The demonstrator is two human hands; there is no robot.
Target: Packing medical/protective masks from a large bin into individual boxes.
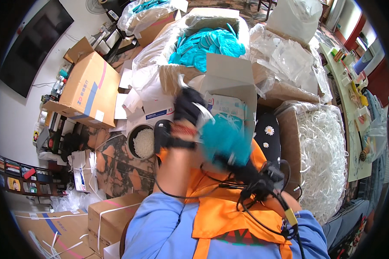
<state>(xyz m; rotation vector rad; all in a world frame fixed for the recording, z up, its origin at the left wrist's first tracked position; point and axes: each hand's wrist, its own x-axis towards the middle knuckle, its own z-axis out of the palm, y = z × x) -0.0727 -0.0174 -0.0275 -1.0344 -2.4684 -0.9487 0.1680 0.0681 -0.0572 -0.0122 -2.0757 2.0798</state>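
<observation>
In the middle, a teal face mask (226,140), rounded and smeared by motion, is in front of my chest. My right hand (243,169), in a dark glove with cables over the wrist, grips its lower edge. My left hand (188,108), in a black glove with a red band at the wrist, is raised at the mask's upper left. White strap-like strips show beside its fingers, which are too blurred to read. Just beyond stands an open white carton (230,71), holding a printed packet (226,106) and more teal pieces.
A lined box of teal masks (209,45) stands ahead. At right is a box of white straps (322,159), with a plastic-lined box (285,60) behind it. A dark pot of white pellets (143,142) and a brown carton (90,84) are at left. A long table (354,146) runs along the right.
</observation>
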